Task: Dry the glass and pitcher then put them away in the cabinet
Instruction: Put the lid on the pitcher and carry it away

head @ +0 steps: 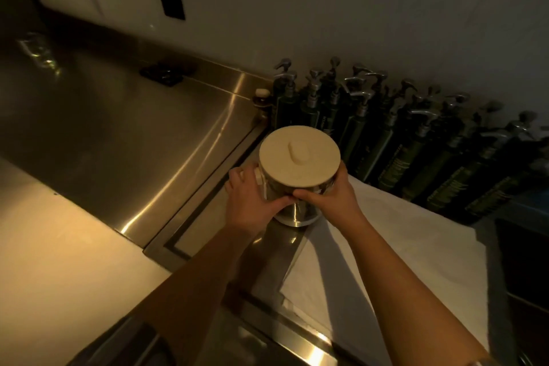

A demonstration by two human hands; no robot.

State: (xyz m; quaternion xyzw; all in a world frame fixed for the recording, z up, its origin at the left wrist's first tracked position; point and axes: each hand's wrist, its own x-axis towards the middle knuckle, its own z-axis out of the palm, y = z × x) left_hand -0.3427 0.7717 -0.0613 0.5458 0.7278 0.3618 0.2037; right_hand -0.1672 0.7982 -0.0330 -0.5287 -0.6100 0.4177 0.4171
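Steel-bodied and round, the pitcher with a cream lid [298, 157] is sitting upright on the brushed metal surface [124, 140], its base just at the edge of a white cloth [386, 246] that is lying spread to the right. The left hand [249, 197] is wrapping its fingers round the pitcher's left side, where a cream handle is showing, and the right hand [329, 196] is gripping the right side just under the lid; the thumbs are nearly meeting at the front of the shiny wall. A cream knob is standing in the middle of the lid. Behind the pitcher, a row of dark green pump bottles with silver heads [386, 128] is lining the pale wall. Far off at the upper left, a clear glass [38, 52] is resting on the same metal, dim and blurred
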